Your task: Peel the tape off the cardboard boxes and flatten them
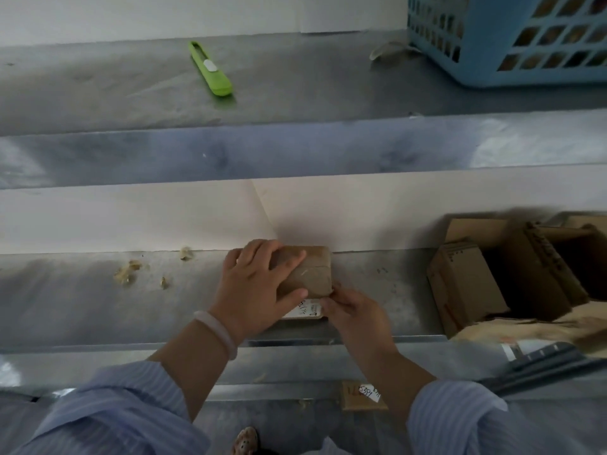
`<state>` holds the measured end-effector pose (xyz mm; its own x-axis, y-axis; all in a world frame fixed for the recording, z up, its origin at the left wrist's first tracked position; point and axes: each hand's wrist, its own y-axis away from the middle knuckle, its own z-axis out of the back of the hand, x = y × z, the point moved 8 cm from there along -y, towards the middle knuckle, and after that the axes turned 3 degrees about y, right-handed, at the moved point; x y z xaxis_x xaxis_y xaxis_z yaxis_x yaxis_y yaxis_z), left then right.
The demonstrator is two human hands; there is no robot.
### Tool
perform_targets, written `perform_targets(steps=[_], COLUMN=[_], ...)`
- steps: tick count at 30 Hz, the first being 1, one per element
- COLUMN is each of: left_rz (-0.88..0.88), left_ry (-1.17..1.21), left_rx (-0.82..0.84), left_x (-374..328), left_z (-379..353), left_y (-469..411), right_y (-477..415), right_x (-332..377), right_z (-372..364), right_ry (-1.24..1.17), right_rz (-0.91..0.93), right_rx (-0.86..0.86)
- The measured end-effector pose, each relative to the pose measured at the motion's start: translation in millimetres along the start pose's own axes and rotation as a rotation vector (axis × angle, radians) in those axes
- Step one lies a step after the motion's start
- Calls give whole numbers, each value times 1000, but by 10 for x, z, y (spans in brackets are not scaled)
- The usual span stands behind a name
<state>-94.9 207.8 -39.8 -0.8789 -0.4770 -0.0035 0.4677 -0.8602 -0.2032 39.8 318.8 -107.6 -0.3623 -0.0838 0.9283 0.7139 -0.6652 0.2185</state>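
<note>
A small brown cardboard box [312, 274] stands on the lower metal shelf [82, 307], against the white back panel. My left hand [259, 287] lies over its left side and top, fingers spread across it, thumb on its front. At the box's lower right corner my right hand [354, 310] pinches something with its fingertips; whether that is tape I cannot tell. A white label with handwriting [305, 310] shows on the box's near face, between my hands.
Crumpled tape scraps [129, 274] lie on the shelf to the left. Several open cardboard boxes [492, 277] crowd the right end. On the upper shelf lie a green utility knife [210, 68] and a blue plastic basket [512, 37]. A flat labelled box [363, 395] lies below.
</note>
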Motion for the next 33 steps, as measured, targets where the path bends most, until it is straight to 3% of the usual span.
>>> perform_targets(steps=[8,14,18,23,33], left_rz=[72,60,-14,-26,-12], left_ry=[180,245,266,282,304], left_rx=[79,111,92,96,47], left_x=[4,105,113,164,140], left_z=[-308,-380,-366,-365,-324], left_y=[56,-55,24,50,48], right_y=[16,-16,-31,-4,44], right_x=[-192,-112,-79,-146,-149], right_z=[144,111,21,24,80], right_ry=[-12,-81,-92,-196,-109], right_rz=[-74,-80,-35,-122,-145], right_rx=[-96,-55,-17,-24,-55])
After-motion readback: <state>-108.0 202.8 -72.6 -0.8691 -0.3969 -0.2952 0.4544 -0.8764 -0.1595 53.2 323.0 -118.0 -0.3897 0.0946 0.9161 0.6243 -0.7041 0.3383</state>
